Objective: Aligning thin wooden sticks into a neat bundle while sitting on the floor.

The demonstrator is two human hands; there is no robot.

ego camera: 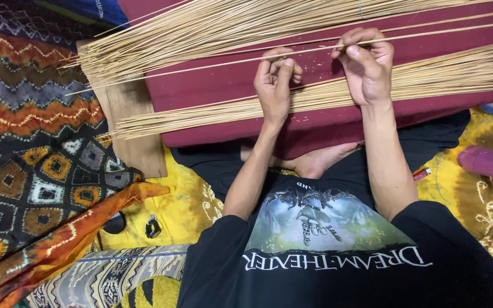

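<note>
Nearest the camera: a black printed shirt (pixel 338 251) on the person's chest, with both forearms reaching away from it toward the work.
Work surface: a dark red cushion (pixel 338 80) across the lap, one end lying on a wooden board (pixel 135 137); bare feet show beneath its near edge.
Single stick: one thin pale stick (pixel 212 65) runs nearly level across the cushion, pinched in both hands, its long ends unsupported on each side.
Left hand: left hand (pixel 278 82) is curled nearly closed, thumb and fingertips pressed on the single stick, wrist straight, palm turned toward the right.
Right hand: right hand (pixel 366 63) is bent over the same stick a little farther along, fingers hooked down and closed on it, knuckles toward the camera.
Far pile: a loose fan of sticks (pixel 201 28) lies beyond the hands, spreading toward the left.
Near pile: a tighter bundle of sticks (pixel 212 114) lies on the cushion under the wrists.
Risk, snapping: the stick looks slender, so I judge that bending pressure between two close grips could break it.
Risk, scatter: the wrists hover just above the near bundle; a dropped forearm could roll sticks off the cushion edge.
Surroundings: patterned batik cloth (pixel 35 142) to the left, yellow cloth (pixel 184 205) under the legs.
</note>
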